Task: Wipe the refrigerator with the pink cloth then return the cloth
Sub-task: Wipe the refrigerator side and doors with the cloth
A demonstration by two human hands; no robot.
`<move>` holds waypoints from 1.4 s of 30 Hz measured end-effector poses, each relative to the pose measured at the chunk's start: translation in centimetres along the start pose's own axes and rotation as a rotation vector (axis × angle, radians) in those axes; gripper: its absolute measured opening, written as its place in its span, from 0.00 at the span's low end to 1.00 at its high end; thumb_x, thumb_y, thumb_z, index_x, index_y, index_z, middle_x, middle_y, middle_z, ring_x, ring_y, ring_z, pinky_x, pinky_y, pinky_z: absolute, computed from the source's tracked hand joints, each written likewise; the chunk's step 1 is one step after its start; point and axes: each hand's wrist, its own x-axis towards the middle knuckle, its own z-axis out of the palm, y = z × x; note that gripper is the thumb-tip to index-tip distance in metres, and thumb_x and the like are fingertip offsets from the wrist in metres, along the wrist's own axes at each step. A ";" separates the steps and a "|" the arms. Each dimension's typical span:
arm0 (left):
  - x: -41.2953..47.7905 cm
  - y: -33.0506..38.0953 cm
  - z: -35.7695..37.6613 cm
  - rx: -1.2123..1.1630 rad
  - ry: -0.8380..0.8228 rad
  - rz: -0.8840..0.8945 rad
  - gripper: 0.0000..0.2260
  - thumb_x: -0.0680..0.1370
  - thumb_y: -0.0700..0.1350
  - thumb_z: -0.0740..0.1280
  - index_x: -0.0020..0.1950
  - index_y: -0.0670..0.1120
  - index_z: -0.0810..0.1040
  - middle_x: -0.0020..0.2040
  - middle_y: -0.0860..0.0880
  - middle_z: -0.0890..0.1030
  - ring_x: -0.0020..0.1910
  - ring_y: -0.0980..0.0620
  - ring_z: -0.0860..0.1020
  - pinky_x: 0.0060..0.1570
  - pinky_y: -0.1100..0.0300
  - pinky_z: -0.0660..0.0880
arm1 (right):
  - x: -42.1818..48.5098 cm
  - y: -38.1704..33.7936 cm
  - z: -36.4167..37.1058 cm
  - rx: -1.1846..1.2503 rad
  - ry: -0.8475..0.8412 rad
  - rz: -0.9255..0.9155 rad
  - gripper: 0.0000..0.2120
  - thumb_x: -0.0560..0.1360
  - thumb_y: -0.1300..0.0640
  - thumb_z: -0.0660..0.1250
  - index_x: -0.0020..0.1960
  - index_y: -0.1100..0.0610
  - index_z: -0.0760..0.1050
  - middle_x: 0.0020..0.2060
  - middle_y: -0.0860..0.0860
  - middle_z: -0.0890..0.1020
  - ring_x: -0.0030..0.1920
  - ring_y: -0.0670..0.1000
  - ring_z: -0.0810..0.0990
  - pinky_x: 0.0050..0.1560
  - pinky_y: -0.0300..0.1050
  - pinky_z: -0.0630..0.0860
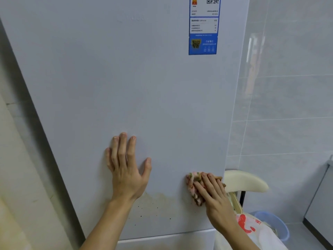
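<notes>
Fridge [126,78] fills most of our view: pale grey-white upper door, seen close and tilted by the wide lens, w/ the seam to a lower door [162,240] at bottom. Tiled wall [288,96], glossy light grey, runs down the right side. By the fridge's lower right corner we note a cream chair back [248,181], curved, and below it a white plastic bag [252,230] w/ red print, touching or overlapping a light-blue bucket [281,230] on the floor. Blue-and-white energy label [203,33] is stuck near the door's top right; text too small to read. Yellow-brown stain [158,204] w/ dark specks spreads across the door's lower part, between the two forearms. Left hand [126,170] lies flat on the door, fingers spread and straight, palm against the panel, holding nothing. Right hand [214,192] is lower and nearer the door's right edge; its fingers lie fairly straight over the pink cloth [193,179], pressing it to the door, not clenched; thumb hidden. Cloth is bunched, pink w/ greenish-brown pattern, against the fridge front just right of the stain.
</notes>
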 end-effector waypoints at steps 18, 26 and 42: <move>-3.2 -7.5 -6.1 0.085 -0.098 -0.128 0.28 0.79 0.43 0.63 0.79 0.39 0.66 0.81 0.41 0.62 0.81 0.39 0.60 0.79 0.38 0.58 | 11.3 -11.5 2.4 0.056 0.229 -0.298 0.29 0.80 0.64 0.55 0.80 0.54 0.67 0.84 0.54 0.56 0.84 0.56 0.57 0.83 0.55 0.50; -2.6 -11.0 -7.7 0.099 -0.128 -0.133 0.28 0.80 0.45 0.62 0.79 0.40 0.65 0.81 0.42 0.62 0.82 0.40 0.59 0.80 0.41 0.58 | 9.0 -13.8 3.9 -0.081 -0.024 -0.458 0.37 0.73 0.69 0.56 0.82 0.53 0.64 0.82 0.53 0.63 0.84 0.53 0.55 0.84 0.51 0.47; -3.4 -14.9 -5.9 -0.022 -0.069 0.034 0.28 0.81 0.42 0.63 0.81 0.40 0.62 0.82 0.41 0.62 0.83 0.41 0.58 0.81 0.44 0.58 | 16.1 -22.7 5.0 0.114 0.316 -0.174 0.27 0.82 0.65 0.52 0.79 0.54 0.69 0.82 0.55 0.62 0.83 0.56 0.61 0.83 0.54 0.54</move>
